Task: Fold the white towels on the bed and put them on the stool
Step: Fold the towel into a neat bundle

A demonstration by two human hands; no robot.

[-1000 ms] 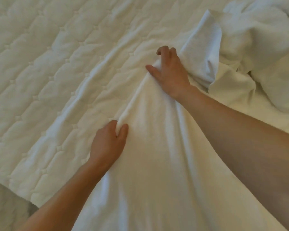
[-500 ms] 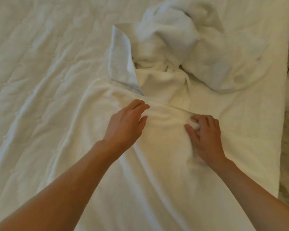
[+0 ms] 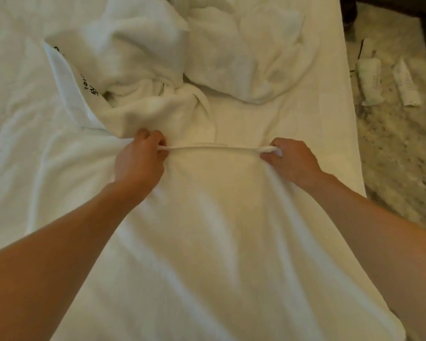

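Fingers are curling tight on both sides: the left hand (image 3: pixel 139 161) is pinching the far hem of the white towel (image 3: pixel 207 242) between thumb and fingers. The right hand (image 3: pixel 292 161) is bunching that same hem in its grip, and the edge is stretching taut between them. The towel is lying spread down the bed (image 3: pixel 15 94) toward its near edge. Just beyond the hands, crumpled towels (image 3: pixel 145 45) are heaping toward the far edge. Past the bed's right edge, two white sachets (image 3: pixel 369 82) are lying on the marbled floor (image 3: pixel 391 156).
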